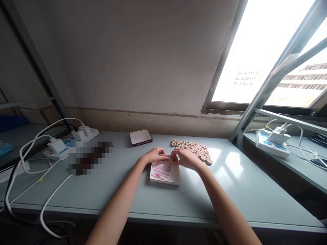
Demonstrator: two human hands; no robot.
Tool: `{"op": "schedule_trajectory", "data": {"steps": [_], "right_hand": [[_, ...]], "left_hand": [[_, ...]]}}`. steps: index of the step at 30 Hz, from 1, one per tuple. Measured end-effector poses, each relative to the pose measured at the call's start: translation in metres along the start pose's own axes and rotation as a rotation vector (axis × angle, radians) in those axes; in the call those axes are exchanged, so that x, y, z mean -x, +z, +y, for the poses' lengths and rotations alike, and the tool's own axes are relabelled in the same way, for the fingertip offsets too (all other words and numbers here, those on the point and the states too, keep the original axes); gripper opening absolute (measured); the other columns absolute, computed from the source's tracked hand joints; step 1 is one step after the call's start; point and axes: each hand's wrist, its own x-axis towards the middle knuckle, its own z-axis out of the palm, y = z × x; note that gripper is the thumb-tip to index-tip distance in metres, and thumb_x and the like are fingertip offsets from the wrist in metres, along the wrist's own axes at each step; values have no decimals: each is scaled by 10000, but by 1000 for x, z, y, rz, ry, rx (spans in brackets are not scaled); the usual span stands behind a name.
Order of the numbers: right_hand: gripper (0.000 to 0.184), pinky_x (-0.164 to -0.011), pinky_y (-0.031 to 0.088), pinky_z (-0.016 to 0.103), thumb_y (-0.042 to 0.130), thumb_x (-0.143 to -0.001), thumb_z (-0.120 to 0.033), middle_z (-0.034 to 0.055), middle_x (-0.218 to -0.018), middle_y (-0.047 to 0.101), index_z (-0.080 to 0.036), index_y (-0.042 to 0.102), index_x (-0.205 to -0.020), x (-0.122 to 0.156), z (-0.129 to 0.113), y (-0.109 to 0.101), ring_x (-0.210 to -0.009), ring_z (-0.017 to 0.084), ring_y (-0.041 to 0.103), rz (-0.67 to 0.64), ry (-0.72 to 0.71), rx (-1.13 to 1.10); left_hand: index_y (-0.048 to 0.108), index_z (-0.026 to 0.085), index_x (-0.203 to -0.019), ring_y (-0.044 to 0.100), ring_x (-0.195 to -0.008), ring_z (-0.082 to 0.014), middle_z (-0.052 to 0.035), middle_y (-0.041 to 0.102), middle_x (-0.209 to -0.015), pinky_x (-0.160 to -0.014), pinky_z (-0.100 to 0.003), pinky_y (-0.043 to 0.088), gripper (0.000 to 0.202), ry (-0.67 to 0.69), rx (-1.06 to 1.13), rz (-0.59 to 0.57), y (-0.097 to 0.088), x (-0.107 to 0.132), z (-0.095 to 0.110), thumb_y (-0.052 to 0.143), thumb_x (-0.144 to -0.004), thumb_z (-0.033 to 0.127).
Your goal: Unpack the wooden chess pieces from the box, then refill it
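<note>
Round wooden xiangqi pieces (190,149) lie in a dense flat group on the table, with dark characters on their faces. My left hand (154,155) and my right hand (185,158) meet just above a shallow white tray (176,175). A pink-printed sheet (161,170) lies inside the tray. Between the fingertips of both hands is a small wooden disc (167,159), partly hidden by the fingers. My right hand is nearest the group of pieces, almost touching its lower edge.
A small white box with a dark red edge (140,137) stands behind the hands. White power strips with chargers (85,133) and cables lie at the left, beside a pixelated patch (89,157). Another power strip (272,143) sits on a lower shelf at right, below a bright window.
</note>
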Motion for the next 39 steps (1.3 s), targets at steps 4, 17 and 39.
{"op": "schedule_trajectory", "data": {"steps": [4, 17, 39], "right_hand": [[75, -800, 364, 297, 583, -785, -262, -3, -851, 665, -252, 647, -825, 0, 3, -3, -831, 170, 578, -2, -24, -70], [268, -947, 284, 444, 483, -853, -164, 97, -1282, 513, -228, 632, -1067, -2, 31, 23, -1208, 284, 384, 209, 70, 277], [130, -768, 371, 289, 525, -863, -259, 15, -959, 659, -241, 603, -965, -7, -39, 12, -797, 149, 597, 172, -216, -137]], "left_hand": [[605, 186, -808, 558, -752, -163, -33, 593, -892, -621, -245, 425, 388, 10, 12, -10, -2, 2, 2, 621, -671, 549], [648, 169, -731, 553, -774, -183, -50, 619, -843, -670, -265, 416, 320, 61, -57, 131, -16, 4, -12, 584, -718, 482], [647, 141, -636, 521, -596, -138, -3, 597, -588, -546, -231, 350, 239, -23, -26, 139, -7, -3, -8, 541, -697, 347]]}}
